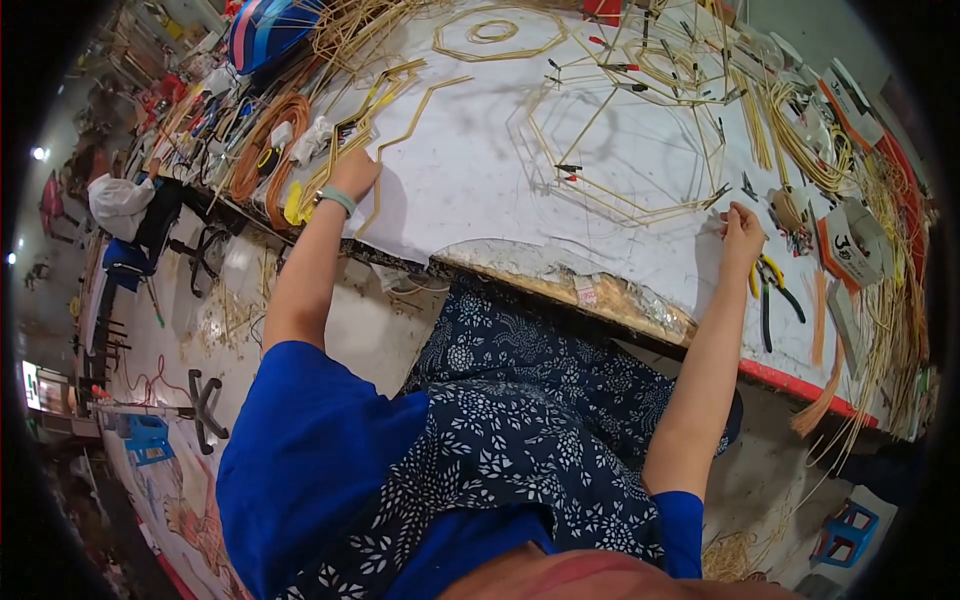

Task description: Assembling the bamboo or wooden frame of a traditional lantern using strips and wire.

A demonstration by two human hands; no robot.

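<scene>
My left hand point(355, 177) is closed at the left of the white tabletop, among thin bent bamboo strips point(413, 115). One strip runs against its thumb side, but its fingertips are partly hidden, so I cannot make out what they grip. Toward the right, my right hand point(742, 236) has its fingers pinched together; anything in them is too small to make out. Beyond it stands an angular bamboo frame point(640, 212), its joints held by small black-and-red clips point(568, 168). Yellow-and-black pliers point(767, 300) lie just right of that hand, and a small dark clip point(749, 186) lies beyond it.
A flat bamboo octagon point(500, 55) with a small ring inside lies at the far side. Coiled brown cane point(270, 150) and tools crowd the left. An open cardboard box point(850, 245) and loose strips point(900, 310) line the right. The table's front edge point(570, 285) is worn.
</scene>
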